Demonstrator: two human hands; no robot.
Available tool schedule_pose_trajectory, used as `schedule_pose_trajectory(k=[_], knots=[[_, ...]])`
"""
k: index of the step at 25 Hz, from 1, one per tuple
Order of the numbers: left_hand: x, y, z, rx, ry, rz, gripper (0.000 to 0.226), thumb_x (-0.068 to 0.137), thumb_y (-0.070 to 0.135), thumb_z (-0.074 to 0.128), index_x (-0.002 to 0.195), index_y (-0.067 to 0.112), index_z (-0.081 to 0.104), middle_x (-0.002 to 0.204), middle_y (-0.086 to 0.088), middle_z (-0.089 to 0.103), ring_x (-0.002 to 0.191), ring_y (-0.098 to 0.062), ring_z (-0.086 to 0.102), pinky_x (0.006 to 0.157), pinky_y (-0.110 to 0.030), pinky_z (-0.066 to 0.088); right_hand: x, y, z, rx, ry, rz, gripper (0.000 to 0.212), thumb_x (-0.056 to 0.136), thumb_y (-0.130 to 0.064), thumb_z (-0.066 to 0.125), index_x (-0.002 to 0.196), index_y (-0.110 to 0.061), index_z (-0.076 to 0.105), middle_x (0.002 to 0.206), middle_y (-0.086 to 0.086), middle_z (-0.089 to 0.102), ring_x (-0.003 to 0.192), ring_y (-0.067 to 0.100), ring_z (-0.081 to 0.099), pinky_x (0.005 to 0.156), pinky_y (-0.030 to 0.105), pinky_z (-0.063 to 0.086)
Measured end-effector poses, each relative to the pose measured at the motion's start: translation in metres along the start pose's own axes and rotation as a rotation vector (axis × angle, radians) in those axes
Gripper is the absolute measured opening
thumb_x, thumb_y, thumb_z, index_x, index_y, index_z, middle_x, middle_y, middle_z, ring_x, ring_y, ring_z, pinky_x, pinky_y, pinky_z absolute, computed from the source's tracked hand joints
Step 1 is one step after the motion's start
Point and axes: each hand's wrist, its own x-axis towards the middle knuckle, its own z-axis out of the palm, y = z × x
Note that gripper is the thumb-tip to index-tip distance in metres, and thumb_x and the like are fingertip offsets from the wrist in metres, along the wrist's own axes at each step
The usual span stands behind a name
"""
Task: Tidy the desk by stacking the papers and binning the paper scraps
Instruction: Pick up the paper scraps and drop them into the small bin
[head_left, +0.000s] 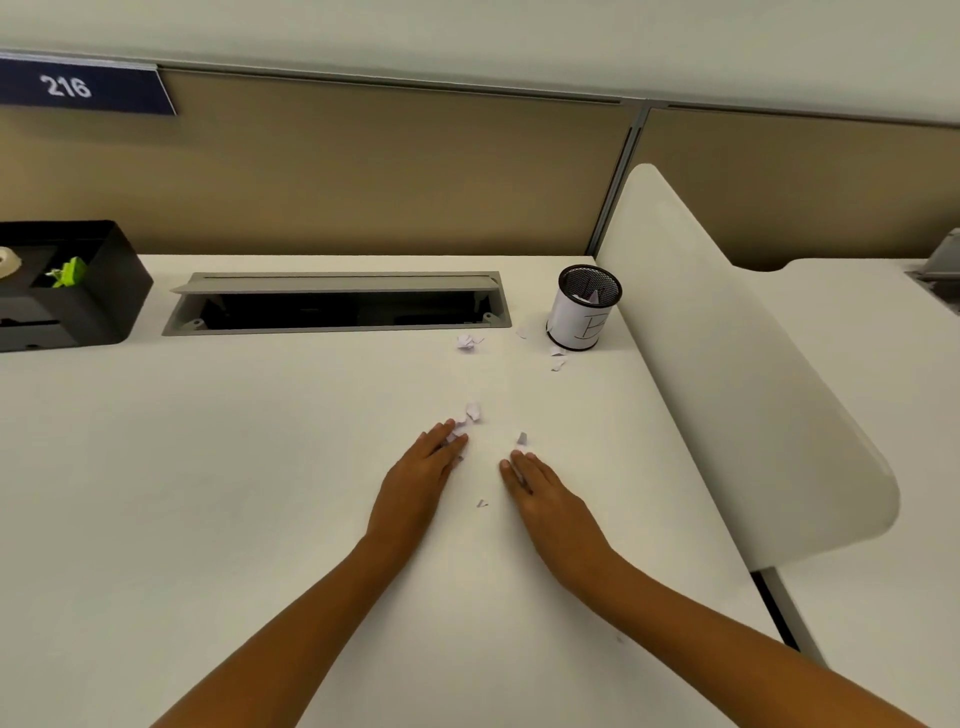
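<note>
Both hands lie flat, palms down, on the white desk (234, 493). My left hand (418, 470) has its fingertips among small white paper scraps (470, 413). My right hand (540, 486) rests just short of one scrap (521, 439). A tiny scrap (482, 503) lies between the hands. A crumpled scrap (466, 343) and a few more pieces (557, 358) lie further back, near a black mesh cup (586, 306) wrapped in white paper, which holds some scraps. No sheets of paper are in view.
An open grey cable tray (337, 304) is set into the desk at the back. A black organiser (67, 291) with tape and a green clip stands at the back left. A white curved divider (727, 338) borders the desk on the right.
</note>
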Motion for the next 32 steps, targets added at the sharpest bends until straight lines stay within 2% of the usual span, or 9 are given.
schedule_pose_trajectory(k=[2,5,7,10,14,19,23,27,32], knots=[[-0.009,0.005,-0.002,-0.084,0.054,-0.003,0.036,0.096,0.018,0.051,0.132,0.017,0.054,0.141,0.009,0.047,0.130,-0.005,0.042,0.109,-0.016,0.031,-0.015,-0.002,-0.006,-0.101,0.071,0.009,0.054,0.055,0.001,0.087,0.106,0.001,0.070,0.108,0.018,0.069,0.088,0.025,0.070,0.060,0.021,0.057],[-0.018,0.012,-0.007,-0.213,0.095,-0.144,0.027,0.095,0.017,0.053,0.118,0.020,0.066,0.122,0.019,0.058,0.114,0.007,0.052,0.090,0.004,0.030,-0.030,-0.004,-0.017,-0.187,-0.013,0.061,0.029,0.052,0.007,0.084,0.074,-0.007,0.072,0.082,0.013,0.073,0.056,0.014,0.063,0.044,0.017,0.048],[-0.021,0.015,-0.010,-0.185,0.110,-0.153,0.022,0.093,0.015,0.054,0.107,0.020,0.071,0.113,0.020,0.062,0.103,0.011,0.054,0.085,0.002,0.035,-0.036,0.000,-0.022,-0.133,0.027,0.133,0.032,0.041,0.010,0.083,0.056,-0.009,0.062,0.059,0.009,0.064,0.046,0.013,0.052,0.039,0.020,0.035],[-0.022,0.019,-0.014,-0.129,0.098,-0.084,0.017,0.089,0.002,0.056,0.094,0.005,0.072,0.106,0.001,0.069,0.096,-0.007,0.062,0.090,-0.021,0.048,-0.048,0.015,-0.017,0.016,0.018,0.249,0.015,0.077,0.006,0.057,0.083,-0.007,0.063,0.080,0.009,0.063,0.072,0.019,0.056,0.061,0.029,0.044],[-0.027,0.027,-0.022,-0.200,0.103,-0.086,0.011,0.085,-0.003,0.062,0.079,-0.001,0.071,0.090,-0.008,0.073,0.087,-0.015,0.069,0.083,-0.032,0.055,-0.067,0.031,-0.020,0.380,0.110,0.358,0.029,0.076,0.019,0.050,0.081,-0.005,0.068,0.079,0.005,0.069,0.074,0.014,0.063,0.070,0.028,0.053],[-0.046,0.039,-0.028,-0.310,0.171,-0.035,0.012,0.078,-0.001,0.072,0.081,0.009,0.076,0.086,0.005,0.073,0.075,0.007,0.064,0.074,-0.002,0.044,-0.102,0.039,-0.028,0.589,0.354,0.525,0.033,0.079,0.019,0.054,0.074,-0.009,0.070,0.068,-0.005,0.066,0.065,0.004,0.063,0.061,0.014,0.050],[-0.040,0.057,-0.034,-0.346,0.201,-0.103,0.012,0.075,0.001,0.074,0.083,0.009,0.077,0.086,0.000,0.074,0.075,-0.002,0.065,0.074,0.001,0.040,-0.124,0.034,-0.030,0.709,0.493,0.636,0.032,0.082,0.015,0.055,0.075,-0.011,0.071,0.069,-0.005,0.067,0.062,0.007,0.063,0.059,0.012,0.051],[-0.006,0.091,-0.044,-0.357,0.194,-0.050,0.013,0.075,0.006,0.075,0.088,0.008,0.077,0.087,-0.003,0.075,0.071,0.001,0.063,0.073,0.004,0.039,-0.138,0.028,-0.024,0.687,0.408,0.595,0.032,0.083,0.015,0.054,0.082,-0.010,0.073,0.076,0.002,0.071,0.066,0.015,0.066,0.068,0.027,0.057],[0.058,0.128,-0.042,-0.269,0.161,0.017,0.017,0.079,0.009,0.072,0.095,0.005,0.075,0.090,-0.011,0.074,0.067,-0.007,0.059,0.067,0.002,0.038,-0.150,0.015,-0.016,0.297,0.174,0.304,0.017,0.086,0.003,0.055,0.093,-0.005,0.068,0.093,0.004,0.067,0.087,0.017,0.058,0.074,0.023,0.045]])
